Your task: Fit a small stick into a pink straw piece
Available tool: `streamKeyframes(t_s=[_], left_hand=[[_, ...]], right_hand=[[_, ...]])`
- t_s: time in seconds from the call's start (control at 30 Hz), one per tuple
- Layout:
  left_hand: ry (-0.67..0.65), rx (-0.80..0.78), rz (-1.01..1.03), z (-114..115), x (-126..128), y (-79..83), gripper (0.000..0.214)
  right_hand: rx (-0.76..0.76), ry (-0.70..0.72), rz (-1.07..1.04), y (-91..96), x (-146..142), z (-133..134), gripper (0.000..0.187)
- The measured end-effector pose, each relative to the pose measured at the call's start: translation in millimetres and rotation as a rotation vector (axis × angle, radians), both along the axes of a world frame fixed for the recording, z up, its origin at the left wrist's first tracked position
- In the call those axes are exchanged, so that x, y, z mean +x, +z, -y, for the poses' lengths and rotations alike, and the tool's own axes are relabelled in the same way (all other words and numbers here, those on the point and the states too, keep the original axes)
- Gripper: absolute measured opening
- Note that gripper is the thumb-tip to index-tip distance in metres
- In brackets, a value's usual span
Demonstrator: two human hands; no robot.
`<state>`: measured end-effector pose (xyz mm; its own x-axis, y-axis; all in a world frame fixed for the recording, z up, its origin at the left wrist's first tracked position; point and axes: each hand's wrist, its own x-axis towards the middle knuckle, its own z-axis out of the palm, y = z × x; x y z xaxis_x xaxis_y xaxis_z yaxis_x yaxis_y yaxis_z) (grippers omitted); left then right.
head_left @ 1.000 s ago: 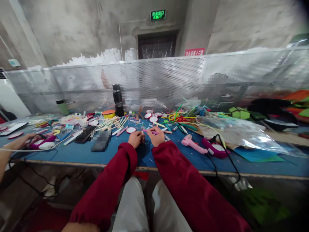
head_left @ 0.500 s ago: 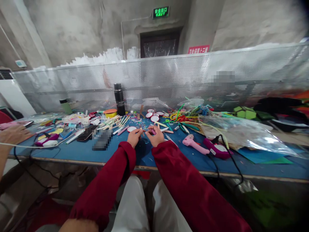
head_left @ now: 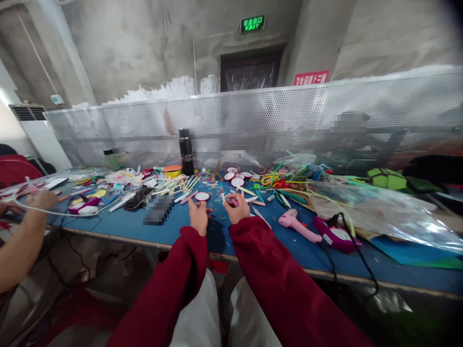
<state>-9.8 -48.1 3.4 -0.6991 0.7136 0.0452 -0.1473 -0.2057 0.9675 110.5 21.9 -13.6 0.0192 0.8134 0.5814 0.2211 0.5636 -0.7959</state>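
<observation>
Both my arms in dark red sleeves reach over the blue table (head_left: 181, 230). My left hand (head_left: 198, 216) rests near the middle of it with its fingers spread and nothing in it. Just to its right my right hand (head_left: 238, 208) is closed on a small pink stick (head_left: 234, 202). A round white disc with a red rim (head_left: 201, 196) lies just beyond my left hand. Several more such discs (head_left: 237, 181) lie farther back among loose sticks.
A pink glue gun (head_left: 297, 224) and a magenta one (head_left: 334, 233) with a black cable lie right of my hands. A black bottle (head_left: 186, 152) stands at the back by the perforated metal screen (head_left: 289, 115). Another person's arm (head_left: 20, 241) works at the left.
My hands were together on the pink stick; now my left hand has let go and opened. The view has swung a little to the left.
</observation>
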Motion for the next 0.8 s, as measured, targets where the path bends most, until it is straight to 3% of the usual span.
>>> streamKeyframes(t_s=[0.13,0.23,0.3,0.4,0.53,0.63,0.8], left_hand=[[0.134,-0.021,0.153,9,-24,1.6,0.079],[0.155,-0.048,0.171,6,-35,7.0,0.070],[0.100,-0.072,0.128,0,-30,9.1,0.055],[-0.087,-0.095,-0.007,-12,-9,8.3,0.030],[-0.262,-0.085,-0.219,-26,14,4.0,0.017],[-0.309,-0.060,-0.345,-33,15,0.4,0.017],[-0.262,-0.032,-0.468,-41,8,-6.0,0.018]], right_hand=[[-0.011,-0.010,-0.023,-1.0,1,-2,0.023],[-0.012,-0.002,-0.029,-1.0,1,-2,0.022],[-0.010,-0.001,-0.029,-1.0,0,-2,0.022],[-0.002,-0.012,-0.033,-1.3,-2,-2,0.021],[0.002,-0.027,-0.039,-2.3,-4,-2,0.021],[0.001,-0.022,-0.037,-2.7,-5,-3,0.021],[-0.009,-0.017,-0.034,-1.7,-5,-3,0.021]])
